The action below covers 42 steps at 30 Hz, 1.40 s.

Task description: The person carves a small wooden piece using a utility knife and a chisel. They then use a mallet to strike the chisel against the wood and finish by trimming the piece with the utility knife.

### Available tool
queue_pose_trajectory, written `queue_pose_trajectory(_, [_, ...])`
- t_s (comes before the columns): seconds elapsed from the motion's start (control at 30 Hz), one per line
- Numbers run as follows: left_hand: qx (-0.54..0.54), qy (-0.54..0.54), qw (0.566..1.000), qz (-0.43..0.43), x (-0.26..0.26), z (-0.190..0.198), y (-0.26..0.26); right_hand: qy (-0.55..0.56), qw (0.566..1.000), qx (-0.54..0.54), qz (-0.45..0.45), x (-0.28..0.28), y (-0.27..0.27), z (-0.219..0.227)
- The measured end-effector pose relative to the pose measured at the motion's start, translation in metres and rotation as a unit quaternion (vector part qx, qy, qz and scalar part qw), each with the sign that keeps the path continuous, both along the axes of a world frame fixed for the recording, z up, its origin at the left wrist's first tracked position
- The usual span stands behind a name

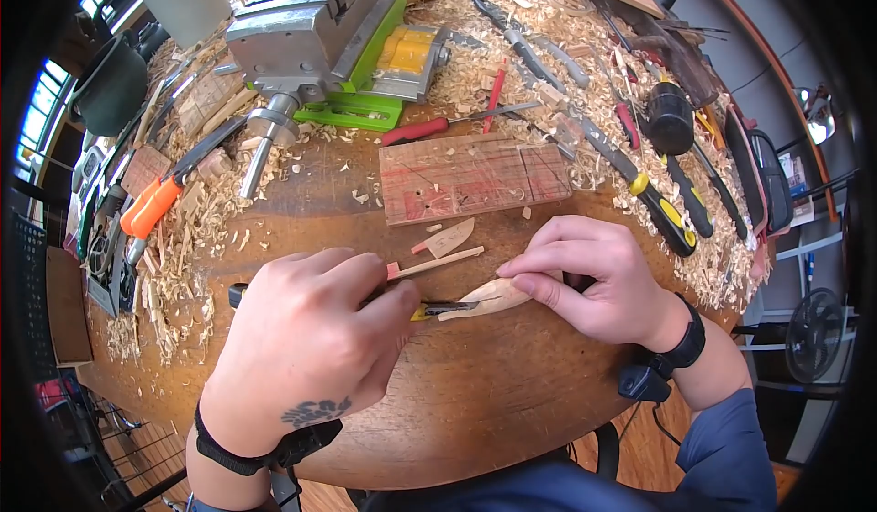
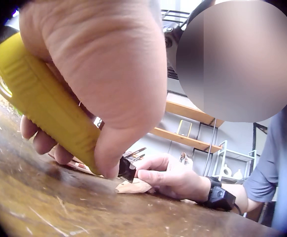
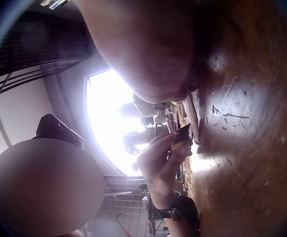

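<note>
My left hand [image 1: 320,329] grips a yellow-handled utility knife [image 2: 49,103], its fingers wrapped round the handle. The knife's dark blade [image 1: 454,308] lies against the near end of a pale carved wooden piece [image 1: 498,298]. Thumb and fingers of my right hand [image 1: 589,279] pinch that piece at its other end, low over the tabletop; part of it is hidden under the fingers. Just beyond lie a thin wooden stick [image 1: 443,263] and a small flat blade-shaped bit of wood [image 1: 450,237], each with a red end showing nearby.
A reddish board [image 1: 475,179] lies past the hands on the wooden table [image 1: 493,393]. Behind it stand a metal vise [image 1: 292,46] and a green tool [image 1: 356,110]. An orange-handled tool [image 1: 151,206], a black mallet [image 1: 671,117] and a yellow-black handled tool [image 1: 664,215] rest among shavings.
</note>
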<state>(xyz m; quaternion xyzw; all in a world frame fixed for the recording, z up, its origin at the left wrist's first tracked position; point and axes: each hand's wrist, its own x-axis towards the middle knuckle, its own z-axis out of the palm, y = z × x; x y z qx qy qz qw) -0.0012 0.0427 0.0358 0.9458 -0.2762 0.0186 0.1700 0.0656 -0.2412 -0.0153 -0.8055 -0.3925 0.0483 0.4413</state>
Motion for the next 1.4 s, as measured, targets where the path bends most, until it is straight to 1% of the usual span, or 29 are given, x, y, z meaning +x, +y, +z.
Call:
queue_pose_trajectory(0.13, [-0.002,-0.007,1.0,0.001,-0.0002,-0.0026,-0.0005,0.002,1.0,0.005,0.0,0.0002,-0.0003,-0.0002])
queue_pose_trajectory(0.2, [-0.02,-0.022,1.0,0.004,-0.0006,-0.0053,-0.0002,0.004,1.0,0.003,0.001,0.0,-0.0001,0.0002])
queue_pose_trajectory(0.33, [-0.017,-0.016,1.0,0.008,-0.0005,-0.0052,-0.0003,-0.012,1.0,0.006,0.004,0.0016,-0.0007,-0.0016])
queue_pose_trajectory(0.47, [-0.024,-0.025,0.999,0.003,0.0001,-0.0061,0.0,-0.005,1.0,0.009,-0.004,0.0015,-0.0013,0.0001])
queue_pose_trajectory(0.67, [-0.02,-0.03,0.999,0.002,0.0002,-0.0063,-0.0005,0.028,1.0,0.007,-0.011,0.0014,-0.004,0.0033])
queue_pose_trajectory(0.73, [-0.024,-0.03,0.999,0.002,0.0003,-0.0061,-0.0007,0.068,0.997,0.044,-0.013,0.0015,-0.0048,0.0004])
queue_pose_trajectory(0.77, [-0.024,-0.031,0.999,0.001,0.0004,-0.0062,-0.0007,0.068,0.997,0.044,-0.013,0.0013,-0.0047,-0.0003])
queue_pose_trajectory(0.97, [-0.017,-0.034,0.999,0.0,0.0004,-0.0062,-0.0004,0.049,0.998,0.05,-0.008,0.0024,-0.0056,-0.0016])
queue_pose_trajectory(1.03, [-0.016,-0.034,0.999,0.0,0.0006,-0.0062,-0.0001,0.041,0.999,0.009,-0.007,0.0012,-0.0057,0.0033])
queue_pose_trajectory(1.07, [-0.012,-0.033,0.999,0.0,0.0006,-0.0062,0.0,0.042,0.999,0.009,-0.006,0.0012,-0.0048,0.0019])
queue_pose_trajectory(1.13, [-0.009,-0.032,0.999,0.0,0.0007,-0.0065,0.0002,0.004,0.999,0.037,0.003,0.0016,-0.0019,-0.0021])
queue_pose_trajectory(1.23, [-0.01,-0.035,0.999,0.005,0.0007,-0.0064,0.0002,0.002,0.999,0.027,0.017,0.0027,-0.0024,0.0])
queue_pose_trajectory(1.4, [-0.002,-0.031,0.999,0.011,0.0008,-0.0045,-0.0002,-0.01,1.0,0.018,0.016,0.0022,-0.0002,-0.0005])
